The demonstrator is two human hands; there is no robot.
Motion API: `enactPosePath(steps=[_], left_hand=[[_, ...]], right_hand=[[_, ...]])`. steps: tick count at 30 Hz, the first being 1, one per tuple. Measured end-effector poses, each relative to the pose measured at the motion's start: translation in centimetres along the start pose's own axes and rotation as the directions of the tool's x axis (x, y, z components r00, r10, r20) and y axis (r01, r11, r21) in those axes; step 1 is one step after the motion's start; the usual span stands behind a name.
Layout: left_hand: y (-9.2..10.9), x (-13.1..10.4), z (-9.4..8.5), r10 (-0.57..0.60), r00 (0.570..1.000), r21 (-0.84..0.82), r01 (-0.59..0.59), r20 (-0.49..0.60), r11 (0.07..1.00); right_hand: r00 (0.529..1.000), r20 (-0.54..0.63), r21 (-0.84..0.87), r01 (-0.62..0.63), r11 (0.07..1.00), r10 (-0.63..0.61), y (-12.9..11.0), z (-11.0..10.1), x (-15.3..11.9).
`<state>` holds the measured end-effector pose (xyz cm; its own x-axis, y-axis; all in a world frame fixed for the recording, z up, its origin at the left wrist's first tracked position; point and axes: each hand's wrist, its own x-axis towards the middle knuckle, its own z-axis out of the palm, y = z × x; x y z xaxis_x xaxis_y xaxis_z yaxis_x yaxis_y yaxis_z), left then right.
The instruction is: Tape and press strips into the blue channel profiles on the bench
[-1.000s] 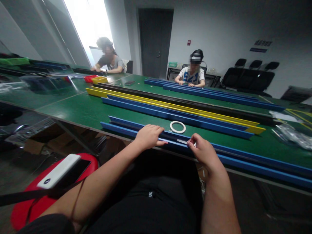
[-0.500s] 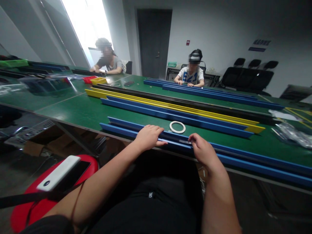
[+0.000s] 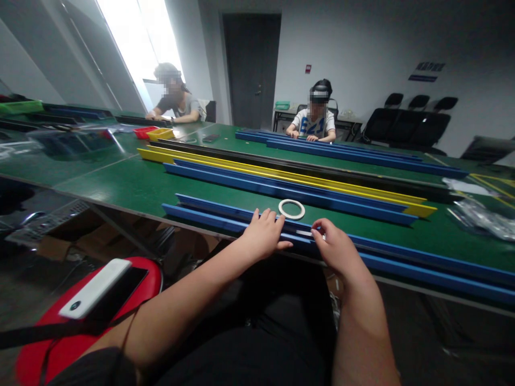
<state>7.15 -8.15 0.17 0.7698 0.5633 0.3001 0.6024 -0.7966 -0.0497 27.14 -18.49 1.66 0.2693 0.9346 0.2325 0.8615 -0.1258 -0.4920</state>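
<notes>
- At far left, a white device (image 3: 96, 287) lay on a red stool (image 3: 66, 356), well apart from the work
- The long blue rail (image 3: 201, 218) lay along the near edge of the green table (image 3: 104, 182), its open channel turned upward; I judged that it was stiff and rather light for its length, smooth enough to slide, and best taken by both walls, with two hands set wide apart so that the ends did not swing
- The left hand (image 3: 263, 233) rested over this rail with fingers spread and loosely bent, the thumb beside the near wall; it seemed only to steady, and I saw nothing gripped in it
- The white ring (image 3: 293, 217) lay flat on the table, just behind the rail; it looked light and easy to lift by its rim
- The pale strip (image 3: 304, 233) lay over the channel, between the hands; I supposed it thin, soft and easily creased, so its end was the proper place to hold
- The right hand (image 3: 326, 236) had thumb and forefinger closed in a pinch on that end; its other fingers were curled
- Compared with half a second earlier, the left hand had slid rightward along the rail, nearer to the strip, while the right hand and the ring stayed about the same
</notes>
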Motion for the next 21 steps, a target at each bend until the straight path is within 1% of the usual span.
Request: enactPosePath(steps=[5, 8, 10, 13, 18, 21], left_hand=[[3.2, 1.5, -0.3, 0.029, 1.000, -0.004, -0.029, -0.005, 1.000], [4.3, 2.6, -0.3, 0.054, 0.999, -0.014, -0.054, 0.005, 0.998], [4.4, 3.3, -0.1, 0.054, 0.998, -0.026, -0.054, 0.026, 0.998], [4.0, 4.0, 0.3, 0.052, 0.997, -0.052, -0.049, 0.057, 0.997], [3.3, 3.9, 0.7, 0.050, 0.999, -0.071, -0.050, -0.004, 0.996], [3.3, 3.7, 0.5, 0.045, 0.999, -0.076, -0.045, 0.003, 0.996]], right_hand=[[1.000, -0.016, 0.008, 0.010, 1.000, -0.009, 0.9, -0.4, 0.0], [1.000, -0.009, 0.010, 0.018, 1.000, -0.018, 1.1, -0.6, 0.0], [1.000, 0.001, 0.007, 0.019, 1.000, -0.019, 1.1, -0.6, 0.0], [1.000, 0.010, -0.004, 0.008, 1.000, -0.008, 0.9, -0.6, 0.0], [1.000, 0.016, 0.013, 0.013, 1.000, -0.013, 0.8, -0.7, -0.1], [1.000, 0.017, 0.007, 0.019, 1.000, -0.019, 0.8, -0.8, -0.2]])
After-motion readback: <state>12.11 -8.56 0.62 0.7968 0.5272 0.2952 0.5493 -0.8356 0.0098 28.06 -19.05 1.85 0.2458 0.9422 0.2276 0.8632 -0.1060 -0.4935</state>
